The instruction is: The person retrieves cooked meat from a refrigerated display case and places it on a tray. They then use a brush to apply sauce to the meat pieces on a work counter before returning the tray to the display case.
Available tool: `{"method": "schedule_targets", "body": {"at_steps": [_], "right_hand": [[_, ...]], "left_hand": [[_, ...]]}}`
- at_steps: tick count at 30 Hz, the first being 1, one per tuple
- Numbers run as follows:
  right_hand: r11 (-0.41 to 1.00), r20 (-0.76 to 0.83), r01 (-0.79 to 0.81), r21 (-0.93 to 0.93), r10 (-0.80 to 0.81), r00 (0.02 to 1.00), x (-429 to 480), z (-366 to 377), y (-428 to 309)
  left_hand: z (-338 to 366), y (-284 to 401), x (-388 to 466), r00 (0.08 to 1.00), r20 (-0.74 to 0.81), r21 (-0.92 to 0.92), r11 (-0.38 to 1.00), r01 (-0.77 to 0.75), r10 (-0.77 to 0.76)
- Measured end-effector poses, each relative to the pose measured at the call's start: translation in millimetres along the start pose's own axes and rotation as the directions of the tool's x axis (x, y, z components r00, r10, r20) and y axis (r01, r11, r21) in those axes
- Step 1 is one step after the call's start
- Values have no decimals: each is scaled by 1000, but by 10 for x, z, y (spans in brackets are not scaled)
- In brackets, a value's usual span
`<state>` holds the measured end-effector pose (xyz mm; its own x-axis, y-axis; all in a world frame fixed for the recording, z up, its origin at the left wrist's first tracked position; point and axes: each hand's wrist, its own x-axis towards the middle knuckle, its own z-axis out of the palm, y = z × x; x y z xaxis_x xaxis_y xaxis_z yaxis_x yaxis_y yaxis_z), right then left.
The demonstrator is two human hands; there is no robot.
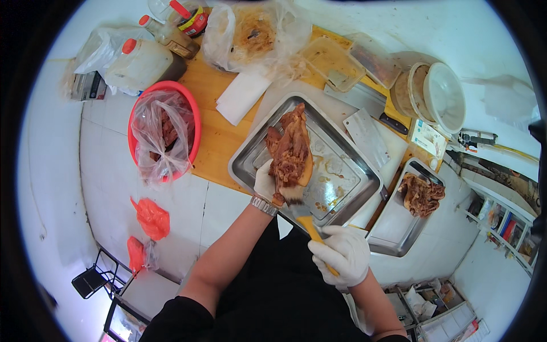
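Note:
A long piece of cooked meat [290,145] with a strip of skin is held over a stainless steel tray [367,188]. My left hand [266,181], in a white glove, grips its near end from the left; most of those fingers are hidden behind the meat. In my gloved right hand [342,254] is a basting brush [307,221] with a yellow handle. Its pale bristles touch the lower part of the meat. Drops of brownish liquid lie on the tray's bottom.
To the left stands a red basin [196,124] with bagged meat. A cleaver [367,134] and a black-handled knife [393,123] lie on the right of the white cutting board [273,100]. A smaller steel tray [389,231] holds another meat piece [421,194]. Plastic tubs [444,96] stand behind.

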<state>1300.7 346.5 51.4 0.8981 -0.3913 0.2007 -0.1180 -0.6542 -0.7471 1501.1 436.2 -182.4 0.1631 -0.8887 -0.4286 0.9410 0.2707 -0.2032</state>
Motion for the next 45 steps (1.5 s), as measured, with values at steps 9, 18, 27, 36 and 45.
{"method": "schedule_targets", "body": {"at_steps": [9, 18, 27, 36, 45], "right_hand": [[999, -113, -44, 32, 47, 992, 139, -280, 76], [731, -154, -482, 482, 612, 776, 194, -687, 353], [972, 3, -10, -233, 11, 1000, 670, -761, 313], [928, 122, 79, -365, -36, 992, 911, -534, 290], [996, -19, -34, -84, 33, 999, 797, -535, 240]], "left_hand": [[528, -114, -77, 987, -161, 253, 967, 15, 27], [729, 51, -233, 996, -46, 594, 800, 84, -70], [865, 186, -326, 998, -60, 815, 575, 70, -36], [849, 268, -349, 989, -126, 900, 409, 149, -83], [930, 372, -383, 981, -122, 924, 345, 167, -149]]}}
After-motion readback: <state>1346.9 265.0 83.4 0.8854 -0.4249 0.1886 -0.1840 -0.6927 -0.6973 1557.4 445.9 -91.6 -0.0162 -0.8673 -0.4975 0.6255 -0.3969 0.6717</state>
